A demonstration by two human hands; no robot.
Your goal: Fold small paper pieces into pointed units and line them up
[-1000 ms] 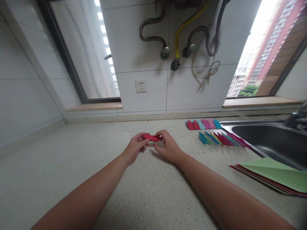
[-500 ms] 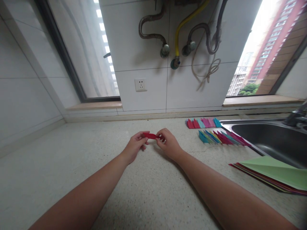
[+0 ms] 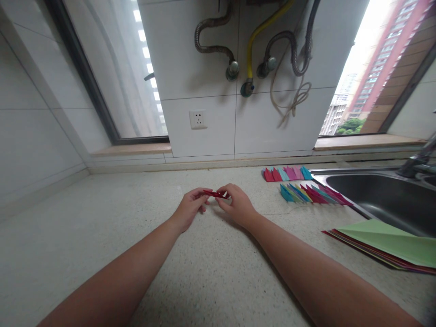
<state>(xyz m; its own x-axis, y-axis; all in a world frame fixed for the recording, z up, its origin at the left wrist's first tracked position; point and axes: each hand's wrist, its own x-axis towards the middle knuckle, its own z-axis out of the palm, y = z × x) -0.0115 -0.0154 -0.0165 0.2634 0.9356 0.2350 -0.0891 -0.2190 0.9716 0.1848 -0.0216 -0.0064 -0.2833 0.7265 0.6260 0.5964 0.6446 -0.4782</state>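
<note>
A small red folded paper piece (image 3: 214,194) is held just above the countertop (image 3: 200,272), stretching between my two hands. My left hand (image 3: 189,208) pinches its left end between thumb and fingers. At the other end, the thumb and fingertips of my right hand (image 3: 236,202) close around the paper's tip. The finer folds are too small to make out. To the right of my hands lie a back row of folded paper pieces (image 3: 289,174) in red, pale blue, pink and blue, and a front row (image 3: 313,194) in teal, yellow, crimson and other colours.
A stack of coloured paper sheets (image 3: 384,238), light green on top, lies at the right near the steel sink (image 3: 361,190). Behind the counter rises a tiled wall with a socket (image 3: 198,119), a yellow pipe (image 3: 250,54) and flexible hoses (image 3: 213,48). Windows flank it.
The red folded paper has turned slightly in my fingers and looks thinner, its right end now showing below my right fingertips. The whole view has shifted a little.
</note>
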